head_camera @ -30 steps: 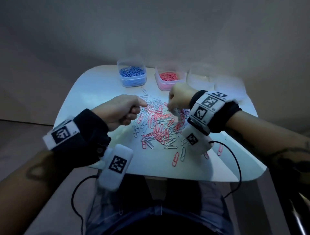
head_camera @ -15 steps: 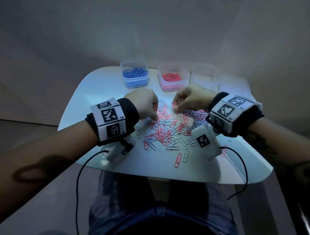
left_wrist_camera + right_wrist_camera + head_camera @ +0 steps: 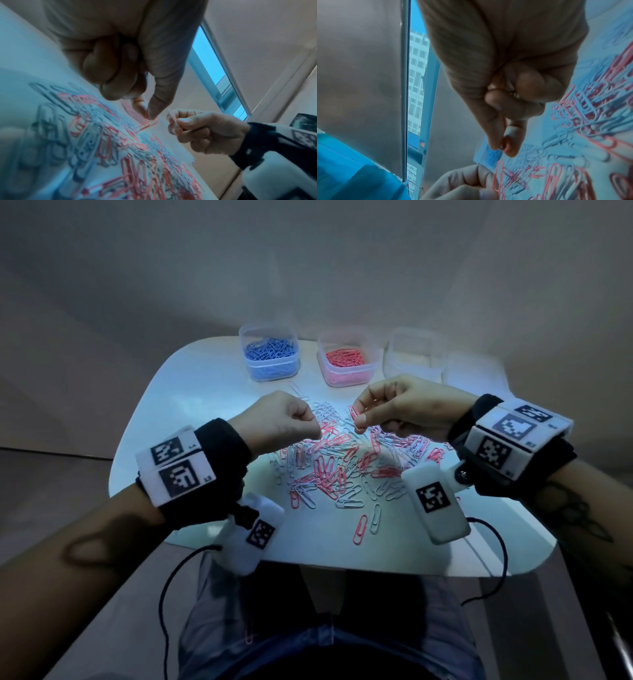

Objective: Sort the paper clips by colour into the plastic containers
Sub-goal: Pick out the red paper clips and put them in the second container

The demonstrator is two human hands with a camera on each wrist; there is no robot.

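Note:
A pile of red and white paper clips lies mid-table. My left hand is curled over the pile's left edge; in the left wrist view its thumb and forefinger pinch a red clip that lies on the table. My right hand hovers just above the pile, pinching a red clip between thumb and forefinger. At the back stand a container of blue clips, a container of red clips and an empty clear container.
The white table has rounded corners and its front edge is near my lap. Two stray clips lie near the front. Another clear container stands at the far right. Black cables hang from both wrist cameras.
My left hand moved right from beside the pile onto its left edge and pinched a red clip. My right hand rose slightly out of the pile with a red clip.

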